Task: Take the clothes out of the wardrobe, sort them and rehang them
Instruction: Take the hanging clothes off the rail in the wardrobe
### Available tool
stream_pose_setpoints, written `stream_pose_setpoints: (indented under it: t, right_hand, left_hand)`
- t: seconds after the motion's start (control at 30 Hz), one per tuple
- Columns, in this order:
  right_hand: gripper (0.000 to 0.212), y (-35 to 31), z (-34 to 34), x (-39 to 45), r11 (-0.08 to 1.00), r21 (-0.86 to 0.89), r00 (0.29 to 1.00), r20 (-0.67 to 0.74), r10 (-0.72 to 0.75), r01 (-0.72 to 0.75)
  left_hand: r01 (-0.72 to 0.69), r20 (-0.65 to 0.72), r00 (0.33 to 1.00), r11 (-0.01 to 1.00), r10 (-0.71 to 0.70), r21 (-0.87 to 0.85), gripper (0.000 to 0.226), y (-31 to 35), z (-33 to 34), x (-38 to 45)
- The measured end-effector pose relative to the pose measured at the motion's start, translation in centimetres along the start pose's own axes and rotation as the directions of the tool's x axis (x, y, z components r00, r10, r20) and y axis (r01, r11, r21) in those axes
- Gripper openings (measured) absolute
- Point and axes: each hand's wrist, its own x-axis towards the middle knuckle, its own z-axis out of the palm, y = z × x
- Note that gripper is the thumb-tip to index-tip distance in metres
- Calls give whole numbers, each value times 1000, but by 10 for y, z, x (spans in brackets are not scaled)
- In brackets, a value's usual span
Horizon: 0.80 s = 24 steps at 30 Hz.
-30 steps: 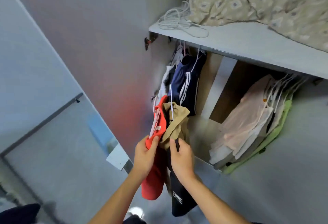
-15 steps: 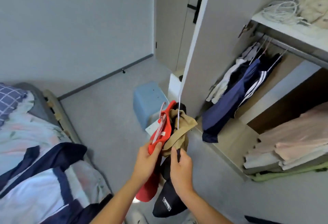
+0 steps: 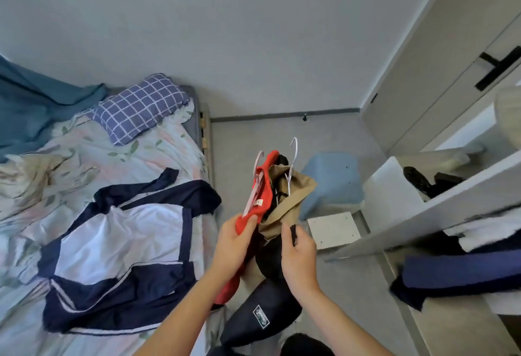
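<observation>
The left hand grips the red garment, the thumb pressed on its soft, knit-looking cloth. Just beside it, the right hand pinches the black garment close to the tan garment; the fingers are curled round the fabric. These 3 pieces hang together in 1 bunch between the hands, on thin white hangers whose hooks stand up above the bundle. The black piece looks smooth and carries a small sewn patch low down.

The step in hand seems to be the carrying of removed clothes toward the bed, left of the hands, where a navy and white jacket lies spread on a wrinkled floral sheet. The next move probably calls for laying the bundle down there and separating the pieces. To the right of the hands, the open wardrobe holds more dark clothes.
</observation>
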Motion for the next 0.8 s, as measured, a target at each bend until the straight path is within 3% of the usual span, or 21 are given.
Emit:
stream_pose_setpoints:
  t: [0.3,0.53,0.67,0.8]
  right_hand:
    - [39,-22,74,85,990,19,944,302,-137,137]
    - [45,-51,132,116,974,54,834,507,-218,222]
    - [44,-59,177,104,961,81,766,588,-260,264]
    - [29,-47,238,89,961,64,722,648,-245,268]
  left_hand:
    - [4,-320,947,998,17,65,34,18,-53,56]
    - [69,-572,819,997,-38,32,34,23,-97,79]
    - [77,-660,749,997,-62,-6,47,2,-138,72]
    - [114,-713,692,992,-115,-50,45,-33,-187,64]
